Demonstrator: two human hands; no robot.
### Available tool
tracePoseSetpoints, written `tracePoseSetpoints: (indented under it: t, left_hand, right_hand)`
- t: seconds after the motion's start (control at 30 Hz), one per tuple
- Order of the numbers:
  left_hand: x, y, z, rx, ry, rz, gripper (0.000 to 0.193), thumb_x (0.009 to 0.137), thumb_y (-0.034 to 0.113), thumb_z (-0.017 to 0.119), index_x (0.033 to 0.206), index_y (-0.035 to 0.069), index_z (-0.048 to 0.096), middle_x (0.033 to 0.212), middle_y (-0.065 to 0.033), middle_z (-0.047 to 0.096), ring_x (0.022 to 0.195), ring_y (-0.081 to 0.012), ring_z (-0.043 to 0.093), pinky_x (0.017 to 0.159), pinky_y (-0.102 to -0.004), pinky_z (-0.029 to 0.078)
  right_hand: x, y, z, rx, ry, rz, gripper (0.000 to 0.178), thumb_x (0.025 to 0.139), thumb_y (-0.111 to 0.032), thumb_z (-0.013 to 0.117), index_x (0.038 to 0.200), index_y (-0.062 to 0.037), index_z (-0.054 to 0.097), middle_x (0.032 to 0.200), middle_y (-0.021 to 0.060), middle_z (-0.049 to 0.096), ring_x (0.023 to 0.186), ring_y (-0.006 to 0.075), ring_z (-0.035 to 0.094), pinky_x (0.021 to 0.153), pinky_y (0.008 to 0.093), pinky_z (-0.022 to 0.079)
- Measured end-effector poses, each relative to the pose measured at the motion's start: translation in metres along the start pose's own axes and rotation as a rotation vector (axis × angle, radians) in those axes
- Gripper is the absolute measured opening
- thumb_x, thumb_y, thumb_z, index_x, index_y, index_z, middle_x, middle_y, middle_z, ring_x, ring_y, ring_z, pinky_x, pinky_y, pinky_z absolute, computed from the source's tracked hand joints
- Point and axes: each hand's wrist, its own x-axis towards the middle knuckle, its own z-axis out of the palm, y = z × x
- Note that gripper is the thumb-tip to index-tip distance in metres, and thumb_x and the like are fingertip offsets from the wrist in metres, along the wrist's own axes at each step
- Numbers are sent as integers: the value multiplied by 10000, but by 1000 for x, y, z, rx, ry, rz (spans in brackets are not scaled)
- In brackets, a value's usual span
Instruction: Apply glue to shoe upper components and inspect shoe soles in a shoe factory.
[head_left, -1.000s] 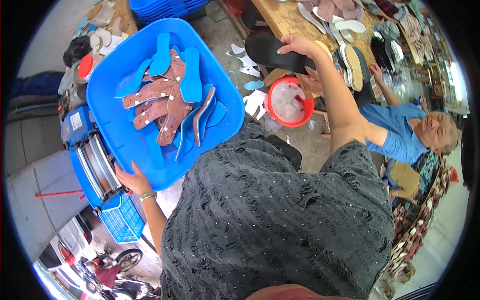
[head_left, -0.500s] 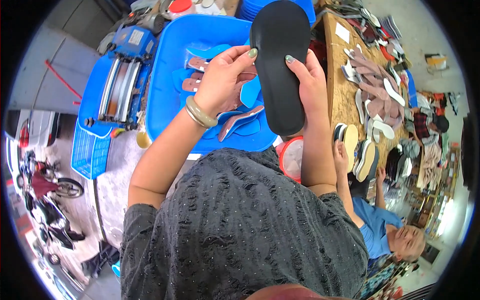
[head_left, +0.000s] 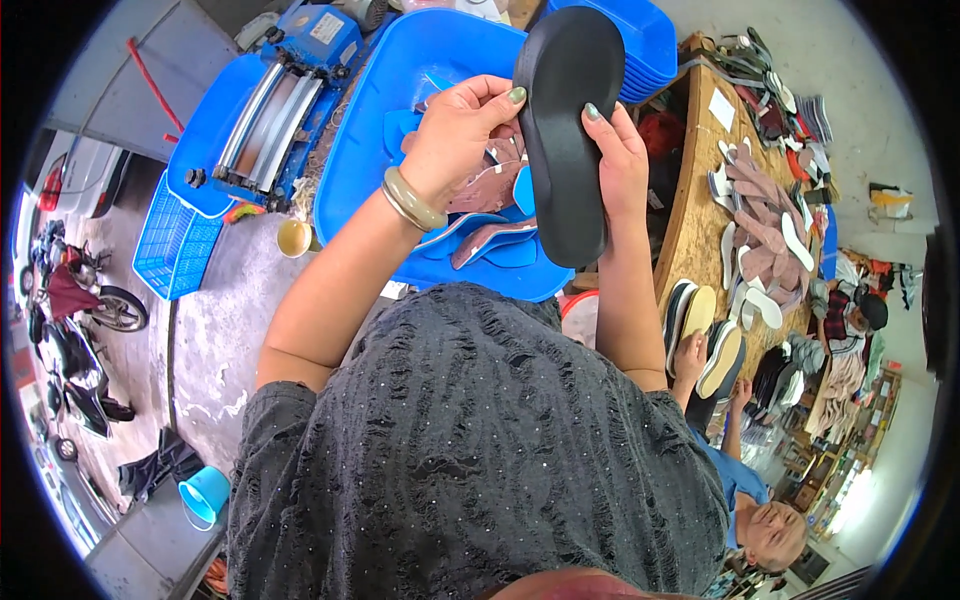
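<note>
Black insole is in both hands, held lengthwise with its broad end away from the body, above the right side of the blue tub. Left hand pinches the left edge, thumb at the rim; right hand is closed on the opposite edge, thumb lying on the face. Fingers behind it: mostly hidden.

Tub holds a loose pile of brown and blue insoles. Roller machine stands left of the tub; table, bearing more soles, to the right.

Handling note (judgement): keep both grips light and level so the piece does not twist; leave the face uncovered, thumbs near the rim; hold it clear of the pile. It probably flexes under uneven thumb pressure.
</note>
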Motion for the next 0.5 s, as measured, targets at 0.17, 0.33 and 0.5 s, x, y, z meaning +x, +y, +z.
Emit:
tracePoseSetpoints:
  t: [0.17, 0.33, 0.5]
  left_hand:
    - [-4, 10, -4, -81, -30, -41, 167, 917, 172, 587, 988, 22, 604, 841, -16, 634, 725, -67, 590, 676, -200, 498]
    - [-6, 12, -1, -205, -113, -120, 193, 943, 156, 538, 1059, 3, 563, 938, -51, 640, 817, -94, 637, 777, -214, 539]
    - [-7, 19, 14, -274, -225, -179, 214, 951, 161, 525, 1086, -2, 551, 957, -52, 637, 825, -98, 642, 769, -232, 547]
  right_hand:
    - [7, 8, -2, 157, -88, 111, 258, 933, -132, 506, 1158, -8, 531, 967, 108, 650, 754, 153, 661, 642, 246, 543]
    - [4, 9, 3, 204, -139, 152, 301, 930, -172, 516, 1183, -8, 532, 978, 119, 657, 741, 149, 667, 609, 234, 543]
    - [-5, 12, 0, 140, -174, 160, 344, 923, -284, 524, 1164, -41, 551, 913, 28, 629, 764, 61, 580, 647, 173, 441]
